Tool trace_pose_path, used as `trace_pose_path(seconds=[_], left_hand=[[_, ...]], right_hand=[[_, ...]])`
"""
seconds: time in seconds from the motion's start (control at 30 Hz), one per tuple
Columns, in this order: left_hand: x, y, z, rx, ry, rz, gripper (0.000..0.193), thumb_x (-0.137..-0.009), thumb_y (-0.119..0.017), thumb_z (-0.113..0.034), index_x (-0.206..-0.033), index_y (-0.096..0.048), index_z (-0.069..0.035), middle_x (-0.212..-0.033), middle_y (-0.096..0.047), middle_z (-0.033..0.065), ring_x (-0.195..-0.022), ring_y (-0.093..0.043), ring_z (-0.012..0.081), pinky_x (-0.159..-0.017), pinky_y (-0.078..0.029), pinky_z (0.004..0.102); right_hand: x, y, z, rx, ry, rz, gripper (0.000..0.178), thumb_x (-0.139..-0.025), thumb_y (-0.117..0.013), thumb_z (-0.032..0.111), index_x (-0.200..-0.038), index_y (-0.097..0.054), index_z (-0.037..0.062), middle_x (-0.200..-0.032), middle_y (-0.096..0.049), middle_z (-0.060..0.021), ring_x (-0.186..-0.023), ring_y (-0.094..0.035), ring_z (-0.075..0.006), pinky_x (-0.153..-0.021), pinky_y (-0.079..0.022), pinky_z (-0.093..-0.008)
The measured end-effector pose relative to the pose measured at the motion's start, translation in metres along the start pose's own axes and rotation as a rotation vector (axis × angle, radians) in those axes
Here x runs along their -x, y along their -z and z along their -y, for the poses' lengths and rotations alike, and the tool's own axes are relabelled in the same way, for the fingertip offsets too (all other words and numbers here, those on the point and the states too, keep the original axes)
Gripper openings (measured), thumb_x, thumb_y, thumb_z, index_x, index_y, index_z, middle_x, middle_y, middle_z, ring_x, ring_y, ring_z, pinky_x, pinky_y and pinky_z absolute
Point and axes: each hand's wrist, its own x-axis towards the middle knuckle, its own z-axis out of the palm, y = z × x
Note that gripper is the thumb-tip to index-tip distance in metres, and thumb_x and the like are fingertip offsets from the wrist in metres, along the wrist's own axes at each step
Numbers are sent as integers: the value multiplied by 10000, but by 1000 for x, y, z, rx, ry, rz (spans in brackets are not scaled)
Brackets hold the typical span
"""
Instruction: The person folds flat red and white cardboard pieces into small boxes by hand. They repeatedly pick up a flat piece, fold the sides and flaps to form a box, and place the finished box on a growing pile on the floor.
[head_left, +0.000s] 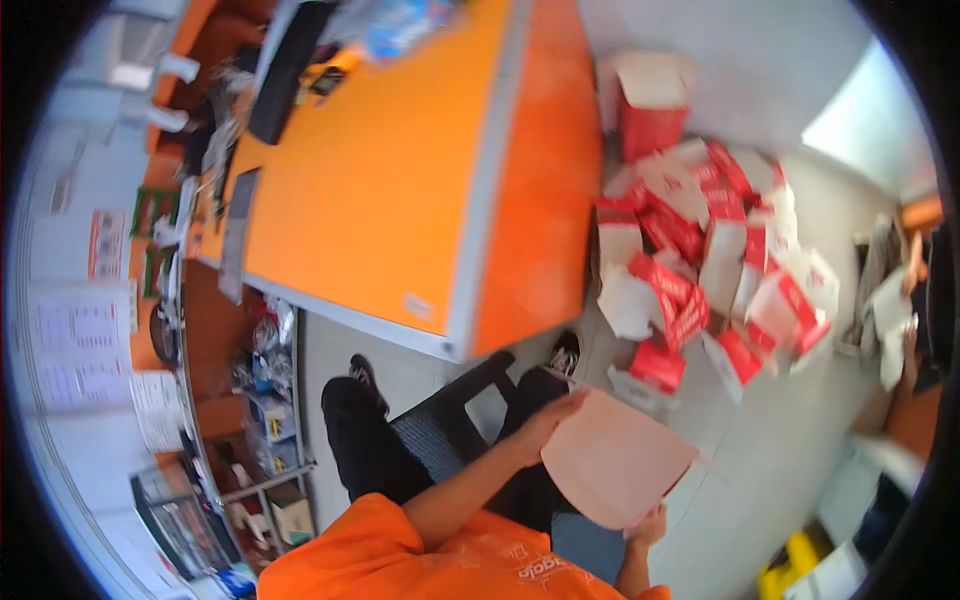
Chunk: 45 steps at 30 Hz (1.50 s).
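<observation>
Over my lap a flat, pale pinkish cardboard sheet (pixel 615 460) is stretched between my two hands. My left hand (pixel 547 428) is closed on its upper left edge, with the fingers partly behind the sheet. At the lower right corner, my right hand (pixel 648 527) grips the edge. To the right of the desk, a loose heap of red and white cardboard boxes (pixel 690 315) lies on the floor, several of them with open flaps. The far side of the held sheet is hidden from me.
An orange desk (pixel 370 200) with a grey edge stands ahead, its corner near my knees. Shelves (pixel 270 440) with small packets and bins are on the left. An open red and white box (pixel 652 105) stands behind the heap. A yellow object (pixel 795 565) sits at the lower right.
</observation>
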Motion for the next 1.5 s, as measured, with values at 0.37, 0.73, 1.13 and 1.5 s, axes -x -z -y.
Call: trace_pose_path(seconds=[0.37, 0.73, 1.13, 1.5], left_hand=[[25, 1, -8, 19, -299, -146, 627, -1026, -335, -518, -1424, -435, -44, -1340, -548, 90, -1187, -545, 193, -1027, -421, 335], [146, 37, 200, 634, -938, -925, 572, -1034, -369, -481, -1360, -488, -26, -1269, -584, 74, -1131, -569, 175, -955, -450, 316], [192, 51, 266, 760, -1394, -715, 476, -1060, -333, -339, -1399, -448, -25, -1322, -567, 74, -1196, -549, 195, -1013, -442, 327], [198, 13, 278, 1012, -1549, -335, 276, -1015, -420, -173, -1264, -503, -88, -1141, -613, 37, -1031, -620, 146, -870, -537, 297]], right_hand=[[-46, -4, -37, 153, 363, 22, 265, -787, -584, 324, -861, -634, 74, -960, -573, -151, -976, -536, -378, -730, -510, -514], [-204, 4, 47, -5, 1118, 145, 194, -915, -583, 190, -993, -646, 23, -878, -658, -196, -834, -643, -327, -745, -494, -440], [53, 35, 280, -581, 919, 1447, 569, -1000, -498, 358, -1442, -367, 25, -1306, -529, -85, -1172, -517, -154, -979, -412, -275], [67, 66, 242, -820, 615, 1409, 543, -1022, -402, 484, -1259, -536, 15, -1120, -614, -60, -1008, -594, -115, -856, -485, -266]])
